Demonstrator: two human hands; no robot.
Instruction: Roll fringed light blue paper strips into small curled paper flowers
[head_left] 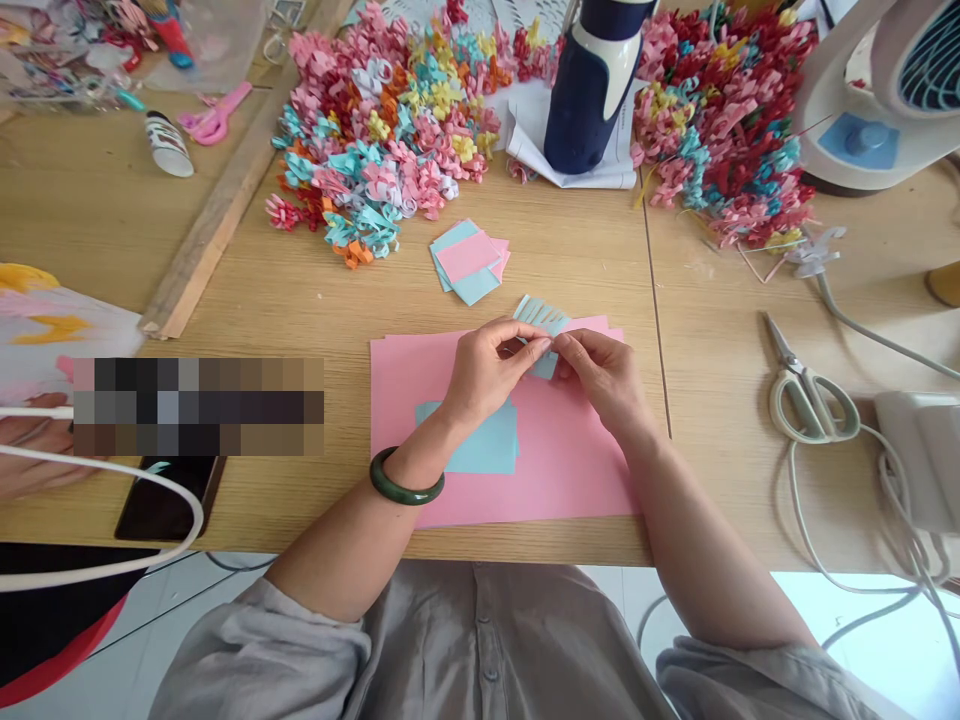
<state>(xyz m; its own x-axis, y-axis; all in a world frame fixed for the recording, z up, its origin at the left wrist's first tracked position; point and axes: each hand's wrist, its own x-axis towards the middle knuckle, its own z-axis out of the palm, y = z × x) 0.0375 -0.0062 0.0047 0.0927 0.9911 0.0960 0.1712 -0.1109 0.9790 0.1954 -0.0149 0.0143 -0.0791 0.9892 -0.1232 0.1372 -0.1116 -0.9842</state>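
My left hand (489,370) and my right hand (600,375) meet over a stack of pink paper sheets (555,450) at the table's front. Both pinch a small light-blue paper piece (541,322) whose upper edge is cut into a fringe of strips. The fingertips of both hands are closed on its lower part. A green bangle (405,485) sits on my left wrist. A light-blue paper rectangle (487,445) lies on the pink sheets under my left wrist.
A small stack of pink and blue squares (469,260) lies behind the sheets. Two heaps of curled paper flowers (382,130) (724,120) flank a dark blue bottle (589,85). Scissors (806,390) lie right, a fan (877,90) far right. A phone (169,500) and another person's hand (34,450) are at the left.
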